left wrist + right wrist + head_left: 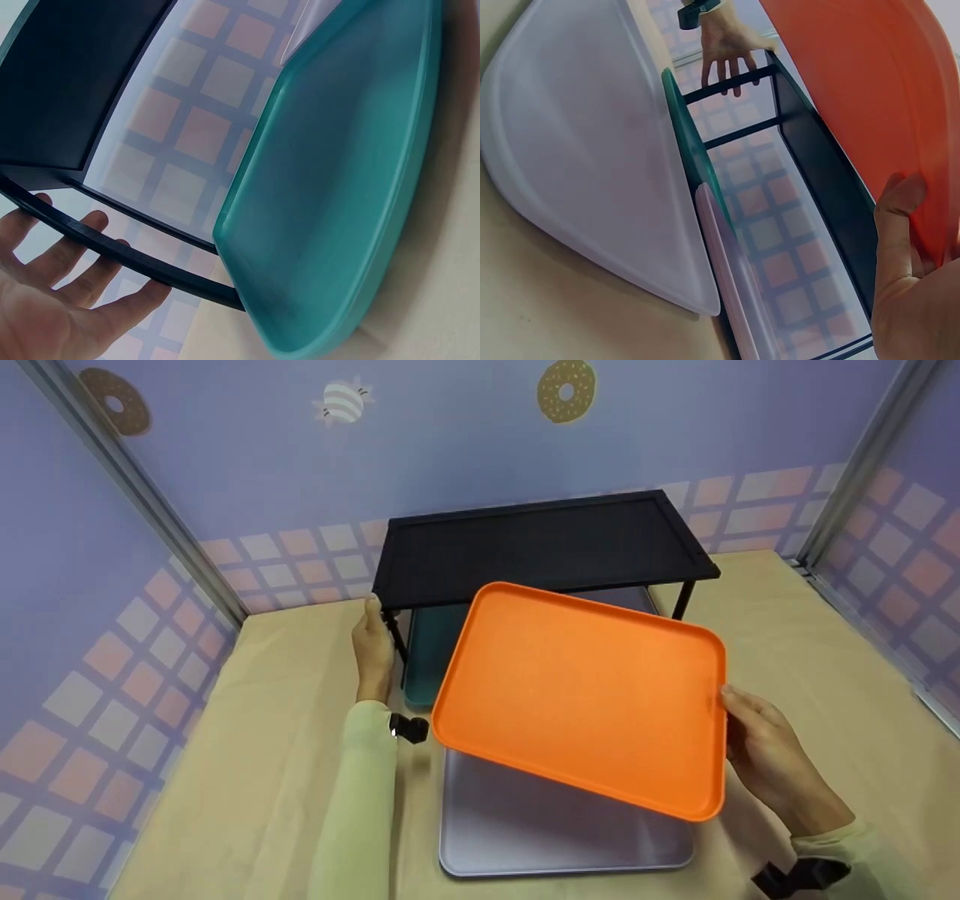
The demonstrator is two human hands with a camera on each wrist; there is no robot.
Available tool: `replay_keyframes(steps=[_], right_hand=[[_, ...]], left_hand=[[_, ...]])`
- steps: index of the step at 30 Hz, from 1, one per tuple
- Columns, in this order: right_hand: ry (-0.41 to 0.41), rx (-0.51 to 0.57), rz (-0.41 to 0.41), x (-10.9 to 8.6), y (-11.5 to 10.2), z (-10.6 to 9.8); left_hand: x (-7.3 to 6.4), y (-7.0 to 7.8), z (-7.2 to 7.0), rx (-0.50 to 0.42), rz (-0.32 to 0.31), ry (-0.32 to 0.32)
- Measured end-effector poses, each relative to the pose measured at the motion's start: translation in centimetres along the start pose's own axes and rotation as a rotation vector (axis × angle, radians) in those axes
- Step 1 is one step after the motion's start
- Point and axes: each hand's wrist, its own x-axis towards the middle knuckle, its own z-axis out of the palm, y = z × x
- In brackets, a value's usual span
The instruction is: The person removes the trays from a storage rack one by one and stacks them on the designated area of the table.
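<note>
My right hand [765,750] grips the right edge of an orange tray [585,697], thumb on its upper face. This tray is raised and tilted in front of a black shelf rack [540,544]. At the rack's left end is my left hand [373,649]; in the left wrist view its spread, nearly straight fingers [94,281] rest along the black leg [124,251]. Beneath the rack lies a teal tray [330,172], partly hidden by the orange one. Beside it under the rack sits a pale lavender tray [727,277].
Another lavender-grey tray [562,825] lies on the cloth-covered table [285,750], partly below the orange tray. Purple walls with a checked border [300,559] close off the back and sides.
</note>
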Motion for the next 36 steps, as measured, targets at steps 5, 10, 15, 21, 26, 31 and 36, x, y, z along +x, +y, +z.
replay_keyframes(steps=[5, 10, 15, 21, 26, 31, 36], right_hand=[[-0.093, 0.008, 0.006, -0.2, 0.0, -0.5], [-0.103, 0.005, 0.023, -0.3, 0.1, -0.5], [-0.027, -0.056, 0.052, -0.2, 0.3, -0.3], [-0.064, -0.058, 0.069, -0.2, 0.5, -0.4], [-0.095, -0.059, 0.087, -0.1, 0.9, -0.6], [-0.101, -0.073, 0.106, -0.1, 1.2, -0.8], [-0.092, -0.081, 0.143, -0.1, 1.4, -0.9]], left_hand=[[0.0, 0.1, 0.0, 0.009, 0.005, -0.007], [0.1, 0.2, 0.0, 0.025, 0.015, -0.011], [0.1, 0.2, 0.0, 0.037, 0.021, -0.012], [0.0, 0.1, -0.1, 0.031, 0.019, -0.008], [0.1, -0.1, -0.1, 0.02, 0.005, 0.023], [0.1, -0.1, -0.2, 0.007, 0.007, 0.009], [0.0, 0.0, -0.4, 0.013, 0.015, -0.011]])
